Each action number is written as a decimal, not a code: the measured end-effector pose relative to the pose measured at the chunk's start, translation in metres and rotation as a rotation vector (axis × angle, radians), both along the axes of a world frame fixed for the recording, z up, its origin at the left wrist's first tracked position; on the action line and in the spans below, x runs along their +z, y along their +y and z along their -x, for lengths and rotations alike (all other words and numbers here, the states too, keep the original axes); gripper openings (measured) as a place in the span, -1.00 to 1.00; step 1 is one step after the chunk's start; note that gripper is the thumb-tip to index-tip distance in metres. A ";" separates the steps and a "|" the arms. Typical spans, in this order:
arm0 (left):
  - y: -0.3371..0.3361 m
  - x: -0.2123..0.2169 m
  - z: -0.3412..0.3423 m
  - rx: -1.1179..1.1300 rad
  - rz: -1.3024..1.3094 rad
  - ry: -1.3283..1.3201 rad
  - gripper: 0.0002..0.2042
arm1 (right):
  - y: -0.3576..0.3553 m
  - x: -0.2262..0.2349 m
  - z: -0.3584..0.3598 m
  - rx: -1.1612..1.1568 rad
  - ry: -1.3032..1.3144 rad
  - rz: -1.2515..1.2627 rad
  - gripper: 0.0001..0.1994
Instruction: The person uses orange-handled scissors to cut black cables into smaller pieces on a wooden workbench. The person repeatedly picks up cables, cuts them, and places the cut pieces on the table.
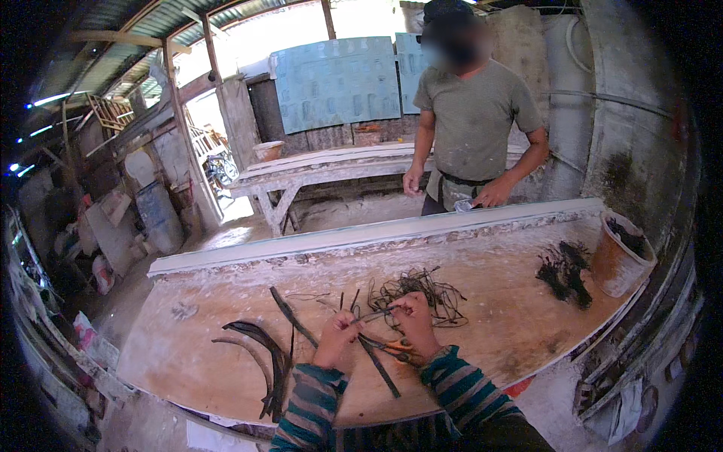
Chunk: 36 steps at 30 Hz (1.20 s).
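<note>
Wood bench point(489, 331) w/ wire tangle point(422, 290), curved strips point(260, 346), bucket point(619, 260).

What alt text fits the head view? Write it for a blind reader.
A person's left hand and right hand pinch a thin dark wire over a plaster-crusted table, beside a wire tangle, orange-handled pliers and a bucket. Another person stands opposite.

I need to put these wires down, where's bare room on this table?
Bare table lies between the wire tangle and the dark clump beside the bucket. The far left corner is bare too. It's crowded around both hands and the curved strips.
</note>
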<state>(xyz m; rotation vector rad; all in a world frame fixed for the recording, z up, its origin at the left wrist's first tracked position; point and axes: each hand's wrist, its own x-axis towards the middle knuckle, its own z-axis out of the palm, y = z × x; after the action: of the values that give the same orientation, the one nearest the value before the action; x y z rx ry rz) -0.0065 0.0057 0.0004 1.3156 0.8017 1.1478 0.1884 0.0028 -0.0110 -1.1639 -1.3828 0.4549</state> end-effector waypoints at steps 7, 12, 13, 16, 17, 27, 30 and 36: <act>0.019 -0.014 0.017 0.343 0.000 -0.126 -0.95 | -0.031 0.031 0.018 0.597 0.028 0.260 -0.92; 0.019 -0.019 0.017 0.300 -0.004 -0.144 -0.96 | -0.036 0.020 0.026 0.955 -0.090 0.143 -0.82; 0.020 -0.022 0.017 0.287 0.001 -0.142 -0.96 | -0.037 0.021 0.026 0.970 -0.125 0.098 -0.82; 0.022 -0.026 0.013 0.244 0.009 -0.132 -0.96 | -0.033 0.015 0.022 0.966 -0.002 0.194 -0.84; 0.021 -0.026 0.010 0.231 0.006 -0.125 -0.96 | -0.033 0.016 0.019 0.968 -0.005 0.212 -0.86; 0.014 -0.028 -0.001 0.045 0.027 -0.054 -0.92 | -0.036 0.024 0.016 0.957 0.207 0.362 -0.90; 0.002 -0.012 -0.006 0.026 0.091 -0.110 -0.96 | -0.042 0.040 0.014 0.848 0.284 0.371 -0.89; 0.000 -0.013 -0.009 -0.049 -0.081 0.114 -0.91 | -0.010 0.012 0.001 0.374 0.312 0.186 -0.89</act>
<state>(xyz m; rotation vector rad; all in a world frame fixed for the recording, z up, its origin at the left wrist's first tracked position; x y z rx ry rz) 0.0025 0.0060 -0.0124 1.4706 0.8084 1.0837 0.1874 -0.0073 0.0009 -0.9298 -1.3014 1.0063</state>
